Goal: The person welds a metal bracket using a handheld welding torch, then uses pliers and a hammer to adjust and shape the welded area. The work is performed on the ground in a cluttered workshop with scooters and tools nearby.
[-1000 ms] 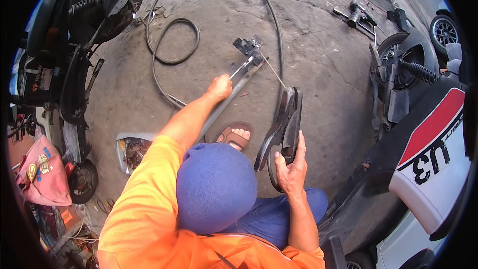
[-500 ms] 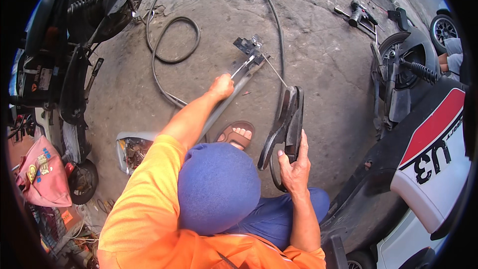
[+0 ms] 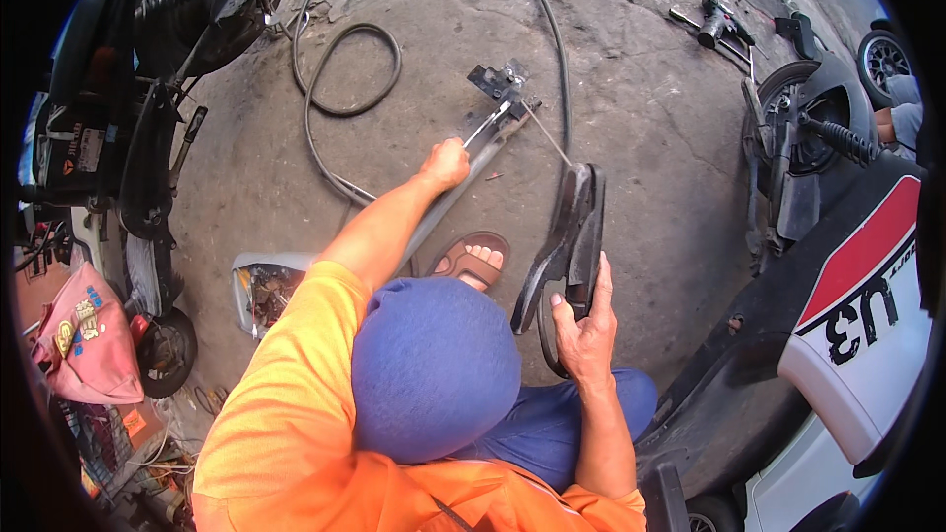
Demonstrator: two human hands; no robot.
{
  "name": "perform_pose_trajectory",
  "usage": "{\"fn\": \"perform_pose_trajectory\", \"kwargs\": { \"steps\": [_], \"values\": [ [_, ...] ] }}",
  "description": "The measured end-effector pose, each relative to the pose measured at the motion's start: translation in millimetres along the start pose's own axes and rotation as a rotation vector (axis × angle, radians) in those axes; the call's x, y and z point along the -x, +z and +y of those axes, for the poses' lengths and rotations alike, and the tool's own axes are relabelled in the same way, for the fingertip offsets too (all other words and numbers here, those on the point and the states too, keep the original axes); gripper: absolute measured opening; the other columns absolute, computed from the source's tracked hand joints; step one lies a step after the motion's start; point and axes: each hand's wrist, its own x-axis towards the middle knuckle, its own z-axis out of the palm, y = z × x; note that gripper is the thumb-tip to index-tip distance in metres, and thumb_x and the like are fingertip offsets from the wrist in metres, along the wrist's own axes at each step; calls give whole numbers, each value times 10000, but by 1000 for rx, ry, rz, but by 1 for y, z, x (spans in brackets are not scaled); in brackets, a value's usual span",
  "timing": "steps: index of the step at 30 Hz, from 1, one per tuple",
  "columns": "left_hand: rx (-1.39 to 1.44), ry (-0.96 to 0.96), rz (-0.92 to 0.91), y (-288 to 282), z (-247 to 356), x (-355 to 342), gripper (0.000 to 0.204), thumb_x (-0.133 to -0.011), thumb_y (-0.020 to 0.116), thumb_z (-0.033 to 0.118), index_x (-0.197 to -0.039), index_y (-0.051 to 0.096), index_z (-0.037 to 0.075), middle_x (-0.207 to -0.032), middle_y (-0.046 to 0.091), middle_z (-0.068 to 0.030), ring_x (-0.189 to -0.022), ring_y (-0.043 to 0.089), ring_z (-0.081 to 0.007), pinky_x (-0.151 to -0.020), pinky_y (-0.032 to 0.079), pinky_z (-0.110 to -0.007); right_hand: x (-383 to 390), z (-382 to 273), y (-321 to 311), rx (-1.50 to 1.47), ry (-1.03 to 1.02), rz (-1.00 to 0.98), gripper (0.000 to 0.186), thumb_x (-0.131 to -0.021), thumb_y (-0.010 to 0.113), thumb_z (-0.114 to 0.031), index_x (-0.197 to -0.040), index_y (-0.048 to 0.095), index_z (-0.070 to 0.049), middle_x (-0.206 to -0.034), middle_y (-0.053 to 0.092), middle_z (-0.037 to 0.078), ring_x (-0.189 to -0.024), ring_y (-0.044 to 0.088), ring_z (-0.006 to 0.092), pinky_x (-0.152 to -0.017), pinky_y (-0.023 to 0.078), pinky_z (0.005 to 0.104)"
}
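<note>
My left hand [image 3: 446, 164] is closed around a slim metal tool, whose bright tip [image 3: 490, 121] reaches the end of a grey metal bar [image 3: 456, 187]. The tool's kind is unclear, though it looks like pliers. At that end of the bar sits a dark, irregular metal bracket [image 3: 498, 84]. My right hand [image 3: 586, 335] grips a black welding electrode holder [image 3: 576, 232], its thumb on the near side. From the holder's far end a thin rod [image 3: 547, 134] slants to the bar end beside the bracket. A black cable loops below the holder.
A thick cable [image 3: 399, 64] coils across the concrete. A grey sack of scraps [image 3: 258, 291] lies near my left arm. Motorcycle parts [image 3: 148, 167] stand left; a white-and-red fairing [image 3: 857, 286] and a wheel [image 3: 788, 118] stand right. A power tool [image 3: 714, 25] lies far right.
The whole view has shifted slightly. Both hands keep their holds, and the tool and the rod stay at the bar end.
</note>
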Motion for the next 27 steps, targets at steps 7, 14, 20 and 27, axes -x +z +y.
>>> {"fn": "perform_pose_trajectory", "kwargs": {
  "steps": [7, 14, 20, 27],
  "values": [
    [13, 19, 23, 2, 3, 0, 270, -882, 545, 183, -1060, 630, -1, -1081, 628, -290, -1074, 591, -437, -919, 475, -494, 2, 5, 2, -49, -105, 82, 747, -836, 627, -16, -1488, 263, -32, -1231, 604, 185, -1078, 613, 225, -927, 468, 321],
    [16, 10, 16, 1, 3, -1, 268, -879, 543, 181, -1069, 624, 9, -1080, 628, -292, -1075, 592, -432, -917, 474, -492, -2, 8, -3, -25, -81, 73, 736, -848, 625, -37, -1484, 257, -15, -1214, 607, 228, -1067, 636, 271, -893, 496, 337],
    [19, 16, 18, 1, 0, -1, 268, -880, 547, 181, -1068, 621, 6, -1086, 630, -285, -1072, 592, -434, -915, 470, -494, -2, 5, -4, -32, -4, 25, 740, -843, 622, -26, -1486, 256, -16, -1224, 610, 203, -1068, 635, 260, -900, 492, 334],
    [-2, 12, 45, 0, -1, 1, 264, -886, 546, 181, -1065, 621, 3, -1089, 627, -287, -1071, 593, -435, -908, 471, -500, -3, -8, -5, 4, 96, -27, 727, -841, 610, -22, -1479, 262, -9, -1216, 605, 226, -1094, 626, 271, -913, 486, 332]
  ]
}}
